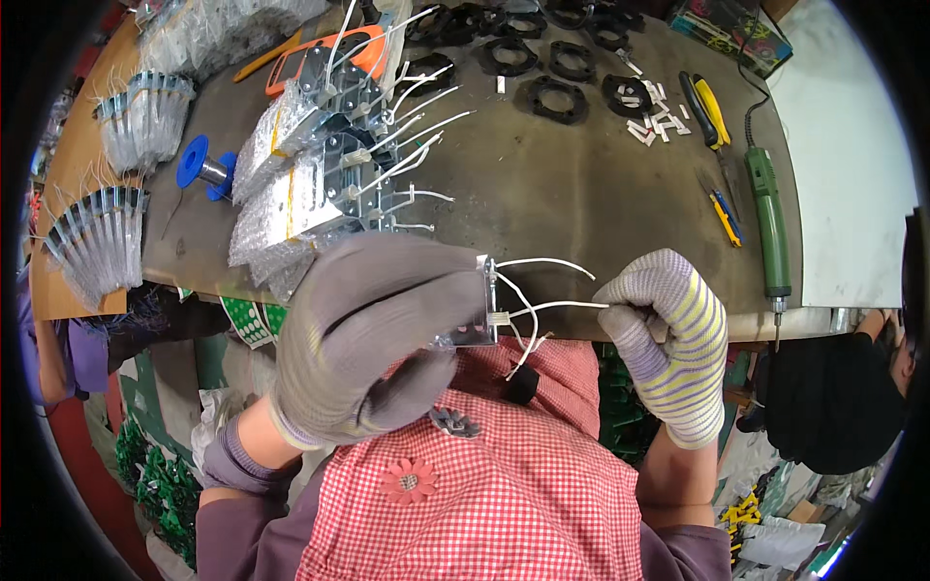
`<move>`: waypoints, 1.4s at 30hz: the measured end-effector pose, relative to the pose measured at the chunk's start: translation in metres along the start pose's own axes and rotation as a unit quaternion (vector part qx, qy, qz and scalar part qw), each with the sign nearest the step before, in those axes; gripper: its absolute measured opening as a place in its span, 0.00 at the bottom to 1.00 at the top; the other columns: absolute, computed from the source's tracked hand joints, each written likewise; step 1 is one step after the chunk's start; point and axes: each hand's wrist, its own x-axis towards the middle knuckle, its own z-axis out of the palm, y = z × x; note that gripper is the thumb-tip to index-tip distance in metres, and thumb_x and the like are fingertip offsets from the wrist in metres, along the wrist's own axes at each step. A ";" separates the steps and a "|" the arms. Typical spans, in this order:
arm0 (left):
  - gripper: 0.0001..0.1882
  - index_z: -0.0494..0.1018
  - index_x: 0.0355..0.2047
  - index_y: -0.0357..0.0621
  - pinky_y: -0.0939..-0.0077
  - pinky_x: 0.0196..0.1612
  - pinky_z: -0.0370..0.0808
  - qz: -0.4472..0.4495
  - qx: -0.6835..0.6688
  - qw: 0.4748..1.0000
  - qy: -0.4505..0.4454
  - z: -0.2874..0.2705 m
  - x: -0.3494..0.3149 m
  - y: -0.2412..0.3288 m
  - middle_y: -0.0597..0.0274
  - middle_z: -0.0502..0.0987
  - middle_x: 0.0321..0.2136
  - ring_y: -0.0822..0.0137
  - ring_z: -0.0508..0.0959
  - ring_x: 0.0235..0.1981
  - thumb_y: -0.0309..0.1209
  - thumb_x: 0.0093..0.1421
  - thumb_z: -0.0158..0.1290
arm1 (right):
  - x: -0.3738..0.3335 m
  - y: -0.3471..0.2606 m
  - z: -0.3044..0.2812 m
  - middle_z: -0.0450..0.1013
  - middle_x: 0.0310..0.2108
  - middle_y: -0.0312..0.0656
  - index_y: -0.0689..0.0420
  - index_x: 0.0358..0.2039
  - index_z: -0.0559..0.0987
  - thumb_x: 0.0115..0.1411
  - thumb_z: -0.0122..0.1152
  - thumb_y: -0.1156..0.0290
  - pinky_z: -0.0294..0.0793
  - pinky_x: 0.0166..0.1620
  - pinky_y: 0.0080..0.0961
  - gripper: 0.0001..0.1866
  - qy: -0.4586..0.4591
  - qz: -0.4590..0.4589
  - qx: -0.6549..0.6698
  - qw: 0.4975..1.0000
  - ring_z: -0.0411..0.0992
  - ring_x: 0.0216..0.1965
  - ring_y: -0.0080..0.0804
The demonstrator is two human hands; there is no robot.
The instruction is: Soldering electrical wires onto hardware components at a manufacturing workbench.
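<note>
My left hand (373, 329), in a grey work glove, is closed around a small metal part (478, 334) near the front edge of the table. Several thin white wires stick out from the part's right side. One white wire (554, 304) stretches straight across to my right hand (675, 339), which wears a striped knit glove and pinches the wire's end between thumb and forefinger. The other wires curl loosely above and below it. Most of the metal part is hidden inside my left glove.
Stacked wired metal parts in bubble wrap (266, 208) lie left of centre, beside a blue solder spool (201, 167). At right are a green electric screwdriver (768, 223) and yellow-black pliers (712, 111). Black rings (557, 99) and small white pieces (659, 121) lie toward the back.
</note>
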 end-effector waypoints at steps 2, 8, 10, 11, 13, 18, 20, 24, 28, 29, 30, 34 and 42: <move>0.24 0.75 0.46 0.40 0.62 0.43 0.74 0.023 -0.060 0.998 0.004 0.011 0.024 0.008 0.51 0.77 0.41 0.53 0.78 0.40 0.32 0.47 0.62 | 0.000 0.003 0.002 0.72 0.26 0.42 0.59 0.30 0.79 0.46 0.67 0.80 0.70 0.31 0.28 0.08 0.024 -0.014 0.006 1.000 0.72 0.27 0.36; 0.10 0.76 0.32 0.40 0.66 0.38 0.74 -0.159 -0.114 0.964 -0.179 0.037 0.071 0.018 0.56 0.78 0.26 0.54 0.78 0.32 0.27 0.48 0.62 | -0.001 0.008 -0.003 0.73 0.25 0.41 0.56 0.28 0.82 0.44 0.70 0.69 0.71 0.32 0.35 0.09 0.033 -0.062 -0.057 0.996 0.72 0.28 0.43; 0.10 0.76 0.31 0.39 0.65 0.38 0.74 -0.126 -0.106 0.970 -0.181 0.040 0.069 0.014 0.56 0.78 0.26 0.54 0.78 0.31 0.27 0.47 0.62 | -0.001 0.009 -0.006 0.73 0.25 0.40 0.56 0.28 0.82 0.44 0.69 0.69 0.71 0.33 0.36 0.09 0.038 -0.094 -0.087 0.991 0.72 0.28 0.42; 0.10 0.76 0.29 0.39 0.64 0.38 0.73 -0.098 -0.096 0.975 -0.175 0.042 0.067 0.012 0.56 0.78 0.26 0.53 0.77 0.31 0.27 0.46 0.62 | 0.000 0.010 -0.006 0.73 0.24 0.40 0.55 0.27 0.82 0.44 0.69 0.68 0.70 0.33 0.36 0.09 0.037 -0.133 -0.116 0.984 0.72 0.28 0.42; 0.10 0.76 0.28 0.39 0.64 0.38 0.72 -0.089 -0.091 0.979 -0.163 0.046 0.067 0.008 0.55 0.78 0.25 0.53 0.77 0.30 0.28 0.45 0.62 | 0.002 0.014 -0.006 0.73 0.25 0.40 0.55 0.27 0.82 0.43 0.67 0.68 0.70 0.32 0.37 0.09 0.036 -0.143 -0.112 0.983 0.71 0.28 0.42; 0.08 0.76 0.28 0.40 0.61 0.38 0.70 -0.062 -0.101 0.979 -0.165 0.046 0.066 0.005 0.54 0.76 0.25 0.52 0.76 0.30 0.30 0.49 0.60 | 0.005 0.020 -0.008 0.72 0.24 0.37 0.54 0.27 0.81 0.40 0.66 0.69 0.68 0.29 0.35 0.10 0.039 -0.221 -0.155 0.962 0.71 0.27 0.38; 0.07 0.76 0.27 0.40 0.61 0.38 0.70 -0.051 -0.075 0.981 -0.173 0.045 0.066 0.006 0.54 0.76 0.24 0.52 0.76 0.30 0.30 0.51 0.58 | 0.005 0.026 -0.006 0.71 0.24 0.37 0.54 0.27 0.81 0.38 0.66 0.69 0.67 0.28 0.35 0.11 0.059 -0.289 -0.204 0.933 0.70 0.27 0.38; 0.08 0.75 0.27 0.40 0.60 0.38 0.69 -0.064 -0.073 0.977 -0.191 0.046 0.063 0.005 0.54 0.76 0.25 0.52 0.75 0.30 0.32 0.57 0.54 | -0.006 0.025 -0.006 0.69 0.27 0.38 0.56 0.29 0.80 0.39 0.67 0.76 0.69 0.31 0.36 0.12 0.075 -0.255 -0.290 0.919 0.69 0.28 0.38; 0.09 0.75 0.28 0.40 0.60 0.38 0.69 -0.058 -0.141 0.972 -0.177 0.049 0.059 -0.001 0.55 0.76 0.26 0.52 0.75 0.30 0.33 0.59 0.53 | -0.004 0.024 -0.007 0.71 0.27 0.38 0.62 0.30 0.78 0.50 0.64 0.78 0.68 0.35 0.22 0.06 0.166 0.032 0.112 0.979 0.70 0.28 0.29; 0.09 0.75 0.28 0.40 0.61 0.38 0.69 -0.057 -0.124 0.975 -0.173 0.049 0.058 -0.001 0.55 0.76 0.27 0.52 0.75 0.31 0.33 0.58 0.53 | -0.004 0.015 -0.011 0.72 0.28 0.38 0.62 0.31 0.78 0.52 0.64 0.78 0.68 0.36 0.21 0.06 0.102 0.104 0.234 0.961 0.70 0.29 0.26; 0.09 0.75 0.28 0.40 0.61 0.38 0.69 -0.054 -0.110 0.978 -0.171 0.049 0.059 0.001 0.56 0.76 0.27 0.52 0.75 0.31 0.33 0.58 0.54 | -0.006 0.007 -0.005 0.73 0.28 0.37 0.62 0.32 0.79 0.52 0.65 0.78 0.68 0.35 0.20 0.06 0.082 0.123 0.282 0.948 0.70 0.30 0.23; 0.09 0.75 0.27 0.39 0.62 0.38 0.69 -0.060 -0.109 0.978 -0.170 0.045 0.062 0.005 0.56 0.75 0.26 0.53 0.75 0.30 0.33 0.57 0.55 | -0.010 0.002 0.004 0.73 0.27 0.34 0.59 0.30 0.79 0.48 0.68 0.77 0.68 0.32 0.20 0.08 0.037 0.141 0.185 0.972 0.70 0.28 0.22; 0.06 0.75 0.28 0.38 0.62 0.39 0.68 -0.057 -0.084 0.974 -0.201 0.044 0.060 0.001 0.54 0.75 0.25 0.52 0.74 0.31 0.28 0.53 0.53 | -0.005 0.030 0.016 0.72 0.26 0.43 0.56 0.27 0.75 0.52 0.62 0.77 0.70 0.36 0.40 0.04 0.134 -0.296 -0.177 0.929 0.70 0.28 0.45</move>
